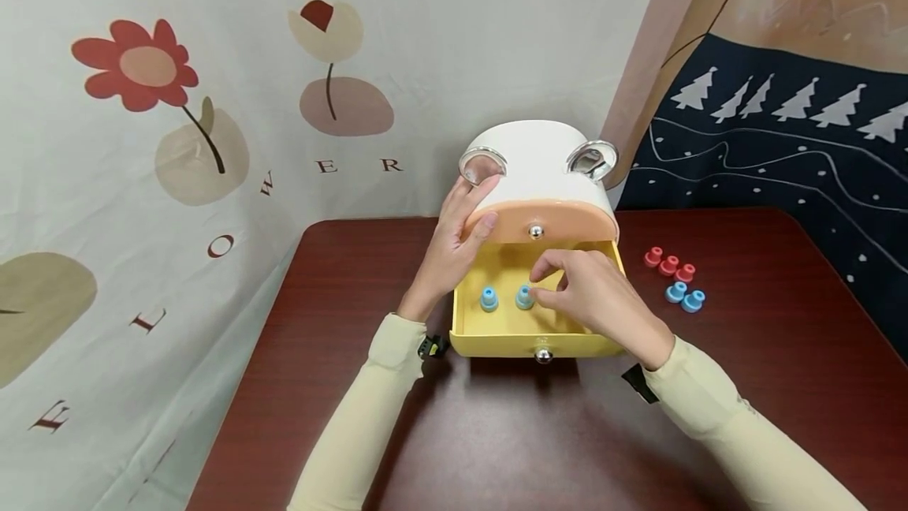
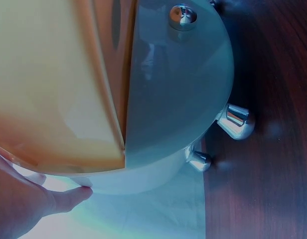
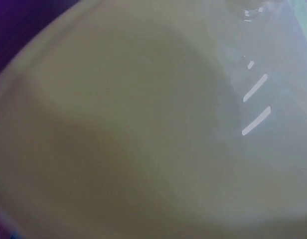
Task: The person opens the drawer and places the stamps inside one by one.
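Now the right hand (image 1: 599, 294), thumb and forefinger apart, at a blue peg (image 1: 524, 298) near the drawer's (image 1: 496, 346) front edge! Left hand (image 1: 450, 247), thumb spread, touches the cabinet's (image 1: 534, 164) left edge.

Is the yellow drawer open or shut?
Open: the drawer juts out below the orange front, showing two blue pieces standing inside.

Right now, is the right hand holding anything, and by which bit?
Can't tell: the right hand is close beside a blue peg, but any pinch is unclear.
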The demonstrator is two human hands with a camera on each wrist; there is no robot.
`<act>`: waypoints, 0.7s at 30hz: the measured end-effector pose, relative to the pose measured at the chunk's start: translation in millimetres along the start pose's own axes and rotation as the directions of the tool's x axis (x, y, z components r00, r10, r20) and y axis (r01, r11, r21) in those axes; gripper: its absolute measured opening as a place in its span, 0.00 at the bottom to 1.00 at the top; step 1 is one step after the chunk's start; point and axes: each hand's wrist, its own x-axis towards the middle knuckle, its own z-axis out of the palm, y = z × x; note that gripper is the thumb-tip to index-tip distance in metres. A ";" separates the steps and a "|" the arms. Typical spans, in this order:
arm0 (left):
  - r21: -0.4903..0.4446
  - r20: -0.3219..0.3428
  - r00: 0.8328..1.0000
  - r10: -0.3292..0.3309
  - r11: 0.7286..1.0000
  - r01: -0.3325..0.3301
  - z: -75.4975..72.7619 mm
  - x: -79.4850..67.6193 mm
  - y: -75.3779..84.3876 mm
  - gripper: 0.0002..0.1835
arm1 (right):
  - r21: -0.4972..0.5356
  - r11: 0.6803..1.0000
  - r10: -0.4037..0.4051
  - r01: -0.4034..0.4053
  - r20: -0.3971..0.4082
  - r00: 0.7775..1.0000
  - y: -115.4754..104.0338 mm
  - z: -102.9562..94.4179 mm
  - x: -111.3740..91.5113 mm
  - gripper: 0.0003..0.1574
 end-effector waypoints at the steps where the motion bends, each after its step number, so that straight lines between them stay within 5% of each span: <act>1: -0.001 -0.003 1.000 0.002 1.000 -0.002 -0.4 -0.1 0.2 0.29 | 0.001 1.000 -0.005 0.005 -0.013 1.000 0.9 -1.3 -2.0 0.06; 11: -0.050 -0.002 1.000 0.003 0.999 -0.003 1.5 1.5 0.6 0.28 | 0.037 0.998 -0.041 0.049 -0.191 0.981 18.6 -17.8 -28.9 0.07; 21: 0.009 0.009 1.000 -0.011 1.000 0.011 0.0 0.6 -0.2 0.30 | 0.029 0.992 -0.101 0.126 -0.437 0.894 47.7 -31.2 -52.9 0.10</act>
